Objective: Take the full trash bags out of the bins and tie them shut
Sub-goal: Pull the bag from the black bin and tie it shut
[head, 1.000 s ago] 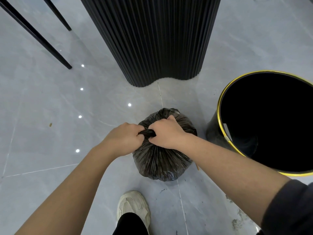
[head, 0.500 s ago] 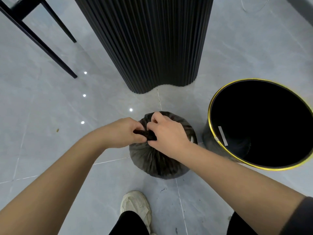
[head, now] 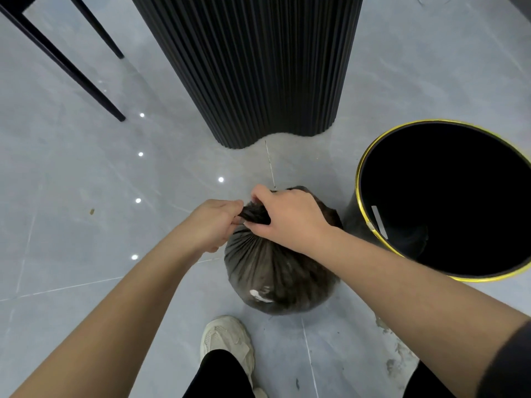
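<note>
A full black trash bag [head: 275, 271] stands on the grey tiled floor just ahead of my shoe, its plastic gathered into a twisted neck at the top. My left hand [head: 212, 222] grips that neck from the left. My right hand [head: 290, 216] closes over it from the right, fingers wrapped around the bunched plastic. Something white shows through the bag low on its front. To the right stands a black round bin [head: 365, 173] with a gold rim, its inside dark with no bag in it.
A tall black ribbed column [head: 258, 67] rises just behind the bag. Thin black furniture legs [head: 66, 64] slant at the upper left. My pale shoe [head: 227, 343] is planted below the bag. Open floor lies to the left.
The view has drawn nearer and tilted. My hands have shifted on the bag's neck, the right one now reaching over the top of the twisted plastic. The bag stays put.
</note>
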`<state>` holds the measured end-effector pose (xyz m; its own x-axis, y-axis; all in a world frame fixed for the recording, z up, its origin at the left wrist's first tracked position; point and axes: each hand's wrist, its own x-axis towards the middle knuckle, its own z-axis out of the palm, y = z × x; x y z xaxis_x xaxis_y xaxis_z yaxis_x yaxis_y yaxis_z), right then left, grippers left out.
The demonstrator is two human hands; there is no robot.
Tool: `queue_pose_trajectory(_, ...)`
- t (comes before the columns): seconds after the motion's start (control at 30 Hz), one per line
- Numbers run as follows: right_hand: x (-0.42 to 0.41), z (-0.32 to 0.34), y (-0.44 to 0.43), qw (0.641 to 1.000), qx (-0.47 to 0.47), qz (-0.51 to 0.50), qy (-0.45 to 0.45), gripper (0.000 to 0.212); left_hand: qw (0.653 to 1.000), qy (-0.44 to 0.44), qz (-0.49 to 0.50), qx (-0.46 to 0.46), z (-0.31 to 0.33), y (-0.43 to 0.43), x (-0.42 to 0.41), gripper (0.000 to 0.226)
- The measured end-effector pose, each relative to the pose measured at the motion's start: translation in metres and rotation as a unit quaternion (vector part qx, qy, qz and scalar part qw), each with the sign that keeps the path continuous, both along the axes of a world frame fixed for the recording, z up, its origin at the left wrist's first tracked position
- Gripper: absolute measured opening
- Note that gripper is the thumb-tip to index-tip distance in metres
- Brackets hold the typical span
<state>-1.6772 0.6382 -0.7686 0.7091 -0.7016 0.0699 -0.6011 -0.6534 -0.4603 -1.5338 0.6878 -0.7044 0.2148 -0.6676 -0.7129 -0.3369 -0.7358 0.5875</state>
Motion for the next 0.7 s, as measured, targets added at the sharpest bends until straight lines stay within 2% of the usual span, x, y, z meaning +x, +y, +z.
queue_pose_trajectory(0.1,-0.002,0.002,0.001,1.0,0.015,-0.011,0.017,0.04,1.0,-0.01,0.017,-0.013,-0.003,-0.001,-0.005,0.041)
queue_pose_trajectory(0.27,-0.007,-0.007,0.0,0.999,0.033,-0.017,0.01,0.025,0.999,-0.023,-0.002,-0.041,-0.01,0.001,-0.014,0.044)
queue_pose_trajectory(0.5,-0.012,-0.012,-0.009,0.999,0.041,-0.012,-0.004,0.029,0.999,-0.031,0.004,-0.044,-0.016,-0.004,-0.017,0.044)
queue_pose_trajectory(0.7,-0.009,-0.015,-0.007,0.998,-0.058,-0.031,-0.012,0.025,0.999,-0.021,0.022,-0.044,-0.015,-0.008,-0.016,0.037)
